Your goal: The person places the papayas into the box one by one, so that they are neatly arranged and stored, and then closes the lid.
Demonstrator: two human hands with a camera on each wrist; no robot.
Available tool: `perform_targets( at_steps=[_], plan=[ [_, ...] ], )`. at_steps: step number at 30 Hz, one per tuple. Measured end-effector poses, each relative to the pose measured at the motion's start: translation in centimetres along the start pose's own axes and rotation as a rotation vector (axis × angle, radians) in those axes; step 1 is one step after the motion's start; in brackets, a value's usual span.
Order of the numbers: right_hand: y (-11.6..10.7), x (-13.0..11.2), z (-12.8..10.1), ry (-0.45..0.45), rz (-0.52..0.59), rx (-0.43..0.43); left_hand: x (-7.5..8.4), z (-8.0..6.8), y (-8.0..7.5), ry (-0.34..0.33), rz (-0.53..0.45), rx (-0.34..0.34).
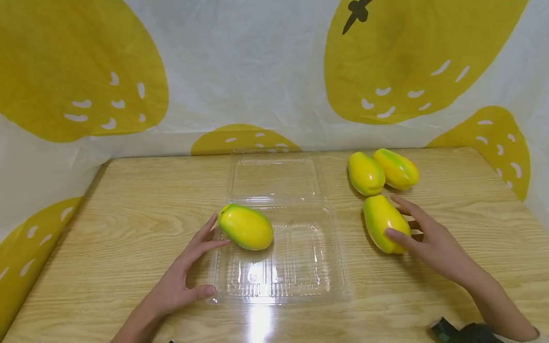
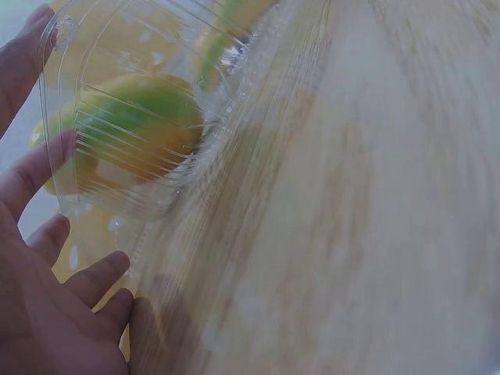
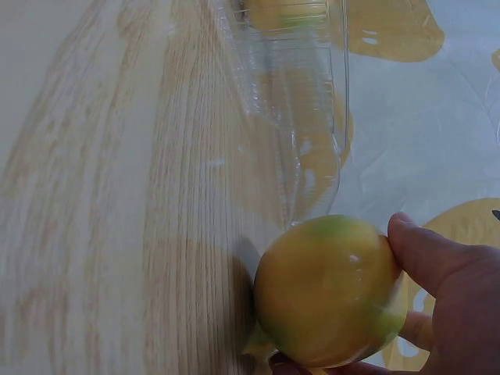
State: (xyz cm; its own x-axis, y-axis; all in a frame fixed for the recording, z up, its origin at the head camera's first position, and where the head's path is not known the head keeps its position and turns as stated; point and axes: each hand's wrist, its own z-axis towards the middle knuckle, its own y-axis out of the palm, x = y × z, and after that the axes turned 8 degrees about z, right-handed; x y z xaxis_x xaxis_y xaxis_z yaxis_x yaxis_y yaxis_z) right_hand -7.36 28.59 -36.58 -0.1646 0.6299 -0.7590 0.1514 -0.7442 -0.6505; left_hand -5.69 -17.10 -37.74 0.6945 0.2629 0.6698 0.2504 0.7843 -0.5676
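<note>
Wooden and pale, the table carried everything, with a white cloth printed with big yellow fruit shapes hung behind and beside it. At the table's middle lay a clear plastic clamshell box, opened flat, its lid half toward the cloth. One yellow-green mango sat in the near half, at its far-left corner. The left hand rested at the box's left edge, fingers straight and relaxed, thumb against the near-left rim and fingertips just beside that mango; its grip was loose and held nothing. To the right of the box, on bare wood, lay a second mango, and the right hand had its grip closed round it, thumb on the near side and fingers curled over the far side. Two more mangoes lay touching each other just beyond, near the table's far edge.
</note>
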Motion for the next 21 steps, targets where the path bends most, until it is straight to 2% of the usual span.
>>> perform_targets(
  at_steps=[11, 21],
  plan=[
    [0.02, -0.2, -0.07, -0.038, -0.004, -0.018, -0.47, 0.1, 0.06, 0.031, -0.01, 0.008],
    [-0.14, -0.28, -0.08, -0.064, 0.023, -0.05, -0.34, -0.11, 0.03, 0.004, -0.008, 0.002]
  ],
)
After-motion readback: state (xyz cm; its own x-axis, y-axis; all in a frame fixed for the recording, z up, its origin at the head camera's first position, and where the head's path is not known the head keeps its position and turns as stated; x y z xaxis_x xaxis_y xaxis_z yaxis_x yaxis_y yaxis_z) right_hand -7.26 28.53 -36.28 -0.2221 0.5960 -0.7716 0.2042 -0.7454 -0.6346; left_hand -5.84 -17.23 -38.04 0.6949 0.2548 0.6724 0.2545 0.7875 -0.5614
